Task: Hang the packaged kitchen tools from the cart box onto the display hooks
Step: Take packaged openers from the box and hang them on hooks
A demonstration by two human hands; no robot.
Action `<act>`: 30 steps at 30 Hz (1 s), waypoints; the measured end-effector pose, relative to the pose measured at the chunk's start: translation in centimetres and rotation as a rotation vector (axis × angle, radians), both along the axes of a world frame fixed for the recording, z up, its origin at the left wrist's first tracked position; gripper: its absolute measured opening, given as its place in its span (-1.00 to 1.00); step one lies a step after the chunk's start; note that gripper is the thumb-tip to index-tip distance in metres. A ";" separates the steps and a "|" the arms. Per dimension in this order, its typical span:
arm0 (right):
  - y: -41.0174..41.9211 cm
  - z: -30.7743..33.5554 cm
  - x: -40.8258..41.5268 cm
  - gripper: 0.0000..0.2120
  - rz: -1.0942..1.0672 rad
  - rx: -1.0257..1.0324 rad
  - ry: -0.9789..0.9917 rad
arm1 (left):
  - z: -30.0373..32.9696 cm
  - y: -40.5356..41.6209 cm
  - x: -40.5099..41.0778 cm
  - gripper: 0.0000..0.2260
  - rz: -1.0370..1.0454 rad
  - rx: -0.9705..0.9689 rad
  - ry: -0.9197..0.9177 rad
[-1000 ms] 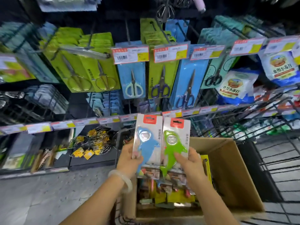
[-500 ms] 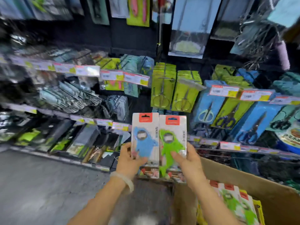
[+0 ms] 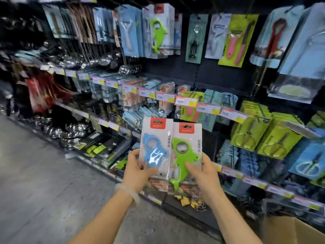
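My left hand (image 3: 139, 170) gripped the lower left part of the blue shark package (image 3: 155, 147), thumb curled across its front and fingers behind it. My right hand (image 3: 204, 170) gripped the green shark package (image 3: 187, 152) the same way from the right, thumb laid over the green tail. I held the two cards upright, side by side, the green one's left edge overlapping the blue one's right edge, their red tops level with the middle shelf's price-tag rail (image 3: 186, 101). A matching green shark pack (image 3: 158, 30) hung on the top row of the display, well above what I held, with peelers (image 3: 233, 41) carded to its right. Between my packages and that row the hooks were crowded with goods. The open floor (image 3: 40, 182) lay to my left, and the cardboard box (image 3: 288, 231) showed only a corner at the lower right.
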State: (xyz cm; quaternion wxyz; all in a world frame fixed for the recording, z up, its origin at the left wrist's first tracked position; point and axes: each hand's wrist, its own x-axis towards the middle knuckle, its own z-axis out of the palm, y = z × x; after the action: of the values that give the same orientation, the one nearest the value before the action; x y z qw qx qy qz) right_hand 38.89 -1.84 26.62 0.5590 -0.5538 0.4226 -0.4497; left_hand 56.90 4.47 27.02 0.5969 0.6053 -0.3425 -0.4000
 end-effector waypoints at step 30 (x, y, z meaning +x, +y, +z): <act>-18.4 13.0 24.2 -0.38 -0.069 -0.442 -0.070 | 13.2 -18.0 23.1 -0.40 0.092 -0.282 -0.127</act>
State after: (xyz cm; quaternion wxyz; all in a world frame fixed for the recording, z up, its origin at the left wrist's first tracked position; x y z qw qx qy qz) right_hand 63.08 -20.22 39.64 0.4227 -0.6322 0.3127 -0.5691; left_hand 80.01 -13.49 40.17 0.6707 0.5548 -0.4042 -0.2810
